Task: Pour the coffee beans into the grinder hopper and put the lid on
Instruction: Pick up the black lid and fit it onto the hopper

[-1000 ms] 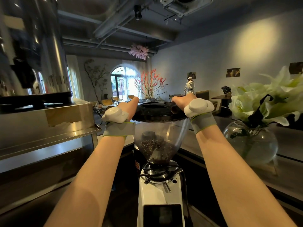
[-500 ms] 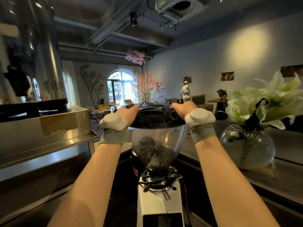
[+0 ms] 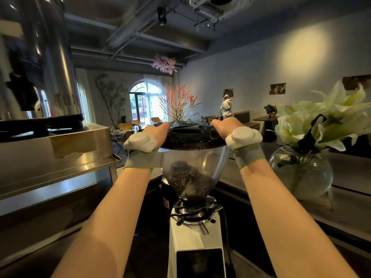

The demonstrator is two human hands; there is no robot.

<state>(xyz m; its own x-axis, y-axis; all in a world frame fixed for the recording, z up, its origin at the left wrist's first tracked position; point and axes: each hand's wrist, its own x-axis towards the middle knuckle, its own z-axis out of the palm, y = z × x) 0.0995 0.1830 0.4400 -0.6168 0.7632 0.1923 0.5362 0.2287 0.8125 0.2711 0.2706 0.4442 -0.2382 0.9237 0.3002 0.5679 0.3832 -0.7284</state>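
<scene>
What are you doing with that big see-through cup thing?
A person is closing up a coffee grinder. Both hands, left hand and right hand, are on the edges of the black lid, which sits on top of the clear hopper. Coffee beans are already inside, piled at the bottom. A glass vase of white flowers stands to the right.

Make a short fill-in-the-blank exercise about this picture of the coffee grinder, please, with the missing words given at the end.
1. The black lid sits on top of the clear ____, held at its edge on both sides by the left hand and the right hand.
2. The coffee beans lie at the ____ of the hopper.
3. The body of the grinder below is ____ in colour.
4. The round glass vase on the person's right holds white ____.

Missing words: hopper; bottom; white; flowers
</scene>
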